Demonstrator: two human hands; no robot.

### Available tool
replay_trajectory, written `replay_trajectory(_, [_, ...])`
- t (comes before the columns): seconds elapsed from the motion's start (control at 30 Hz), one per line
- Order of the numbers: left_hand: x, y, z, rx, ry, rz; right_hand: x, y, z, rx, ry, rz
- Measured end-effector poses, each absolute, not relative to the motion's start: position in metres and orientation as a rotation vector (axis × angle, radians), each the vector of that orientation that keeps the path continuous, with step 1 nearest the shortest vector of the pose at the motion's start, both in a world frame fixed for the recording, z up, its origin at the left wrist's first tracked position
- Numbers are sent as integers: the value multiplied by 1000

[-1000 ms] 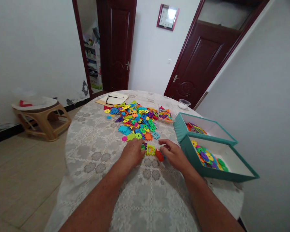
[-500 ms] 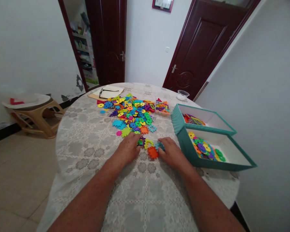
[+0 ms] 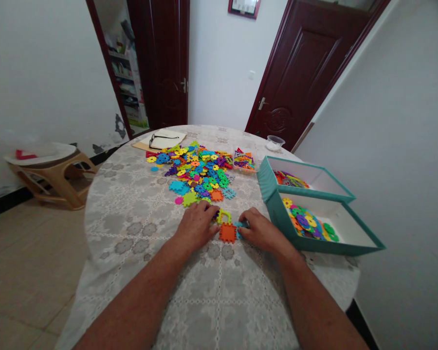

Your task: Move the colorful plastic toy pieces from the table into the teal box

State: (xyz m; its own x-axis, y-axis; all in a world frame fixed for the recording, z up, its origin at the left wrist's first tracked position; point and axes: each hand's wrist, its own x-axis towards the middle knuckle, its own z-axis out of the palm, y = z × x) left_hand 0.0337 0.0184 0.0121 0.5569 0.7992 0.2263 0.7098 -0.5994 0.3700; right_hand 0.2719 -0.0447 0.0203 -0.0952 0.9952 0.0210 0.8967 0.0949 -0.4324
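Both my hands rest on the round table [image 3: 138, 228] just in front of a heap of coloured plastic building pieces [image 3: 197, 172]. My left hand [image 3: 197, 226] is curled over a small joined cluster, touching a yellow piece [image 3: 224, 215] with its fingertips. An orange square piece [image 3: 228, 233] lies flat between the two hands. My right hand [image 3: 261, 229] has its fingers closed on a small teal piece [image 3: 240, 224] next to the orange one.
A teal box [image 3: 277, 214] and its lid [image 3: 264, 180], both holding coloured pieces, stand at the right. Glasses on a notebook [image 3: 162, 139] lie at the far side, beside a small clear container [image 3: 275, 142]. A wooden stool [image 3: 47, 175] stands on the floor at left.
The view tilted down after the first frame. The orange piece went from tilted at my right fingertips to lying flat between my hands, which have drawn slightly closer.
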Motion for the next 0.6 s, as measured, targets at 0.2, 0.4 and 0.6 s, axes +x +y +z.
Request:
replay_trajectory(0.2, [38, 11, 21, 2602, 1326, 492, 270, -42, 19, -1895, -2052, 419])
replay_trajectory(0.4, [39, 9, 19, 2641, 1335, 499, 270, -39, 19, -1846, -1999, 465])
replay_trajectory(0.6, [40, 6, 16, 2627, 1356, 534, 258, -50, 46, -1640, -1991, 586])
